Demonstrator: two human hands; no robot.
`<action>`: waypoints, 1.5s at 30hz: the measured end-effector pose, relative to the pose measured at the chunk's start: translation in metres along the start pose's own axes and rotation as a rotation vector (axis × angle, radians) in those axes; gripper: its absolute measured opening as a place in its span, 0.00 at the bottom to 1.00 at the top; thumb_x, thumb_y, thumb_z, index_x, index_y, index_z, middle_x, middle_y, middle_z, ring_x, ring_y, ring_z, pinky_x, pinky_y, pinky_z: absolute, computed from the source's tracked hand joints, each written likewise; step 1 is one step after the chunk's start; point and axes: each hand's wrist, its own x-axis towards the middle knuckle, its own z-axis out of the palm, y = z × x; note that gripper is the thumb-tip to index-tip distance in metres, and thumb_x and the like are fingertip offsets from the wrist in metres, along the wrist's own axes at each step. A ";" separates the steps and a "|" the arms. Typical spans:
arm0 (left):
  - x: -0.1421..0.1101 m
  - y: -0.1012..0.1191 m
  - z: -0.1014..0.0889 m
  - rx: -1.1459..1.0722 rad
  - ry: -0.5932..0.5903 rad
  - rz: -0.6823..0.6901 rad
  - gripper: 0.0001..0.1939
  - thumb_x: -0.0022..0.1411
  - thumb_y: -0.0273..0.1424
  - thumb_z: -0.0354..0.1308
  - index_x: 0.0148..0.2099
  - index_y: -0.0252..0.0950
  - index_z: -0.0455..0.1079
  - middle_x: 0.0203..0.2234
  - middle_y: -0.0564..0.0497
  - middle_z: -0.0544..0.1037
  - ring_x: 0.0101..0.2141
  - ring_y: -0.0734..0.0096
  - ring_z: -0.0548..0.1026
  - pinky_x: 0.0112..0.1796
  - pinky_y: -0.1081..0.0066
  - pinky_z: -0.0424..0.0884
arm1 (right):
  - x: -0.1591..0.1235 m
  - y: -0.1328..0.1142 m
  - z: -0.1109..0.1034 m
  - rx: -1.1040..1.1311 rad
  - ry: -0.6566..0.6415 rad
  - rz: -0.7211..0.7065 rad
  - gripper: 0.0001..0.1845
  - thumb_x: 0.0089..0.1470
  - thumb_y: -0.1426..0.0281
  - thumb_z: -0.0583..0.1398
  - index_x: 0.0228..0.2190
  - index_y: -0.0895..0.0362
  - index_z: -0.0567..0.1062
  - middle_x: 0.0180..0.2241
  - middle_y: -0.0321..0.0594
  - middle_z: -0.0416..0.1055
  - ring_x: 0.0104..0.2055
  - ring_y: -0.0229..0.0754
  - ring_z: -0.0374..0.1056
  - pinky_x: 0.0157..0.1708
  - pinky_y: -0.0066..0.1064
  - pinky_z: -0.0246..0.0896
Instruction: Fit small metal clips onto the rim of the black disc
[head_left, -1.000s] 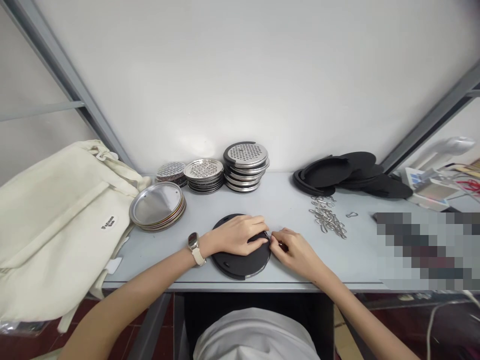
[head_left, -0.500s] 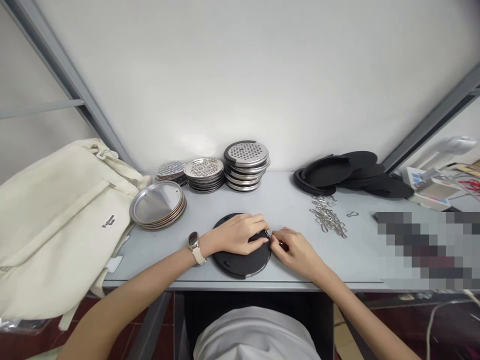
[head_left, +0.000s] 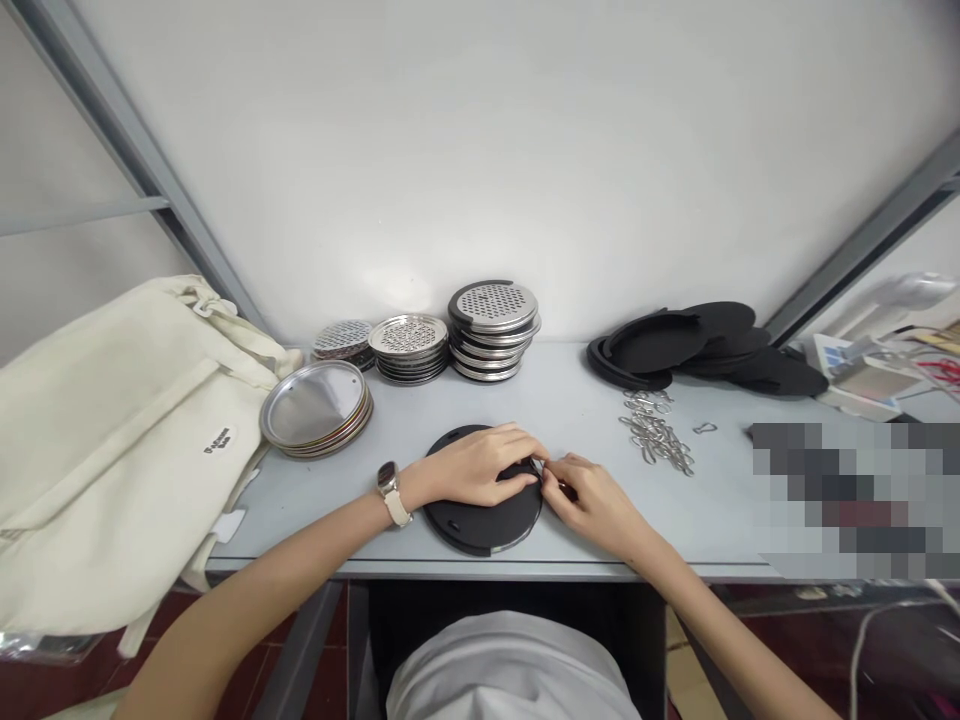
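A round black disc [head_left: 487,525] with a strip of metal showing along its lower right rim lies flat on the table, near the front edge. My left hand [head_left: 484,467] rests across it, thumb and fingers curled around its right side and gripping it. At that same edge, the fingertips of my right hand [head_left: 592,495] are pinched on a small metal clip [head_left: 538,466], mostly covered by the fingers. To the right is a pile of wire clips [head_left: 656,430], with one lone clip [head_left: 705,428] beside it.
Behind my hands stand stacks of perforated metal discs [head_left: 495,305], [head_left: 409,337] and plain metal discs [head_left: 313,405]. Black covers [head_left: 652,345] are heaped at the back right. A cream bag [head_left: 112,450] leans on the left; a white box [head_left: 862,375] sits far right.
The fingers of my left hand have shifted slightly towards my right fingertips at the disc's edge. The disc and the piles stay where they were.
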 end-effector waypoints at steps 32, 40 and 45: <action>0.001 -0.013 0.002 -0.411 0.040 -0.196 0.13 0.52 0.26 0.61 0.42 0.35 0.65 0.33 0.52 0.73 0.32 0.76 0.71 0.35 0.76 0.68 | -0.002 0.002 0.001 0.034 -0.028 -0.027 0.19 0.62 0.68 0.47 0.19 0.55 0.60 0.18 0.35 0.61 0.26 0.40 0.59 0.29 0.30 0.53; 0.001 -0.010 0.003 -0.384 0.045 -0.168 0.13 0.51 0.24 0.59 0.41 0.34 0.65 0.33 0.52 0.73 0.31 0.77 0.69 0.33 0.76 0.67 | -0.003 0.001 0.001 0.074 -0.028 -0.057 0.19 0.62 0.69 0.47 0.19 0.55 0.59 0.17 0.35 0.60 0.26 0.40 0.59 0.30 0.30 0.53; 0.000 -0.010 0.002 -0.392 0.030 -0.167 0.13 0.52 0.24 0.59 0.42 0.34 0.65 0.34 0.51 0.73 0.32 0.76 0.70 0.35 0.75 0.68 | -0.003 0.002 0.001 0.072 -0.034 -0.064 0.19 0.62 0.69 0.48 0.19 0.55 0.58 0.17 0.35 0.60 0.26 0.40 0.59 0.30 0.30 0.53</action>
